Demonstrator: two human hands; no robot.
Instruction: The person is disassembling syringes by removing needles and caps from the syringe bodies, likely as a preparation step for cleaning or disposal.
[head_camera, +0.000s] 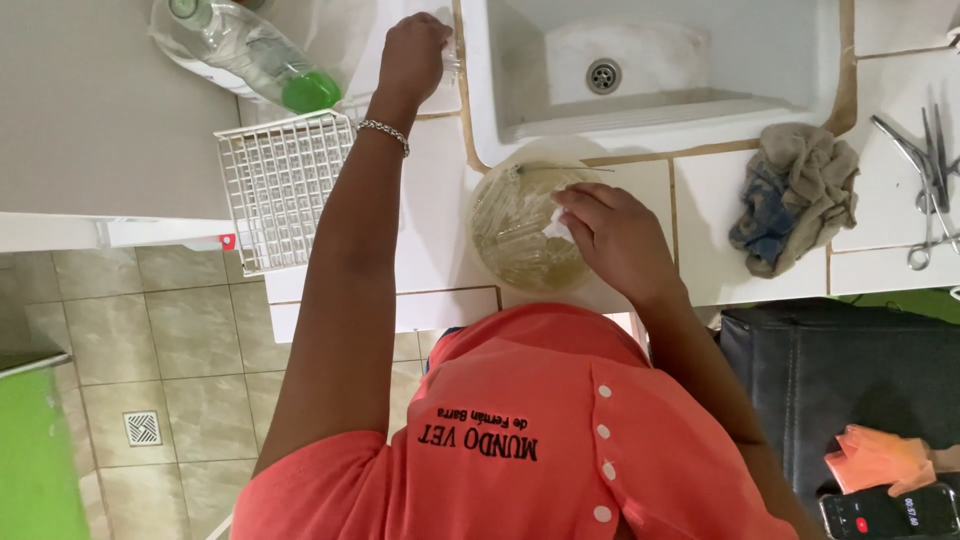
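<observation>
Round clear bowl (525, 235) on the white tiled counter (430, 220), just in front of the white sink (650, 70) and touching its front edge; filled with cloudy, yellowish liquid and many clear tube-like pieces, too tangled to count. Right hand (610, 235) over the bowl's right side, fingers curled and pinched on one small white scrap (553, 228), fingertips at the liquid's surface. Left hand (412, 55) far up at the sink's left rim, closed around one small clear item (452, 66), too hidden by the knuckles to name; one silver bracelet (385, 132) on that wrist. Just left of that arm, one white wire rack (280, 185), lying flat and overhanging the counter edge. Above the rack, one clear plastic bottle (240, 50) on its side with a green cap. One drain (603, 75) in the sink basin. Right of the bowl, one crumpled grey and blue rag (795, 195) on the tiles, near but apart. Farther right, several metal scissor-like instruments (925, 170), overlapping, count unclear. Left forearm crossing between rack and bowl, covering part of the counter. Lower down, orange shirt (530, 440) with four white buttons, blocking the counter's front edge. At bottom right, one dark phone (885, 515) and an orange glove (880, 458) on a black surface.
</observation>
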